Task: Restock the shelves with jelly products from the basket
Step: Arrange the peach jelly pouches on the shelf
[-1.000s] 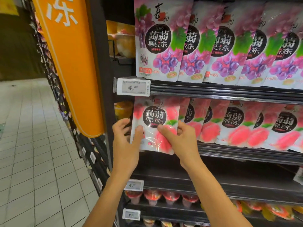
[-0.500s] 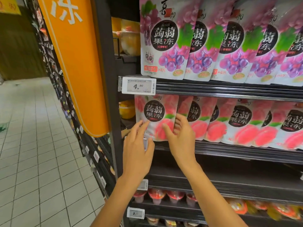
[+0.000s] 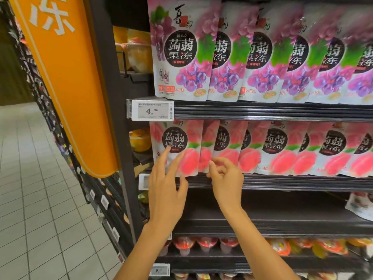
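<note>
A shop aisle — shelves (image 3: pixel 262 112) of jelly pouches (image 3: pixel 181 53), a price tag (image 3: pixel 152 110), tiled floor (image 3: pixel 40 199).

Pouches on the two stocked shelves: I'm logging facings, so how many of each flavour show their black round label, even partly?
Grape jelly pouches: 6, the last cut off by the right edge of the view
Peach jelly pouches: 7, several overlapped by their neighbours
Total: 13

Bare shelf (image 3: pixel 272 219) under the tightly packed peach jelly pouches (image 3: pixel 282 148), open for a hand
</note>
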Demonstrator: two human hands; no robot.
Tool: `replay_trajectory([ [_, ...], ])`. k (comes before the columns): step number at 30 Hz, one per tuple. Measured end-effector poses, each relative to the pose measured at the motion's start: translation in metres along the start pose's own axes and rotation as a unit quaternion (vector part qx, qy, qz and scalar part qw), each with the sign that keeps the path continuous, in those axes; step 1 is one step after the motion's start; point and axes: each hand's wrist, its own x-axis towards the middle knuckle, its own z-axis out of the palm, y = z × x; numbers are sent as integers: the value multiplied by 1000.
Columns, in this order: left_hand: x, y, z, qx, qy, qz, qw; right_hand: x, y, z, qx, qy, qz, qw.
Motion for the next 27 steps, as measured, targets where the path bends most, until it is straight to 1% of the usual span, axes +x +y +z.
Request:
replay_trajectory([
  [4,0,4,3,37,-13,0,999,4,0,1,-35,-15,14,999],
  [7,1,3,5,68,-15,2,998,4,3,-6,-74,7,22,997],
  [12,-1,1,8,110,-18,17,994,9,8,-20,-64,28,48,996],
  [16,-2,7,11,72,-10,-1,997,9,9,-27,-60,17,40,997],
  [18,-3,11,12,47,9,-7,999,7,13,-32,-39,47,39,997],
  [20,-4,15,13,22,33,3,999,8,18,-39,-7,95,40,995],
  [22,-4,23,15,16,40,26,999,12,22,-45,14,108,47,993],
  [25,-5,40,26,32,8,72,997,18,25,-48,6,84,63,995],
  [27,-6,52,36,35,-20,85,996,22,26,-48,0,78,70,995],
])
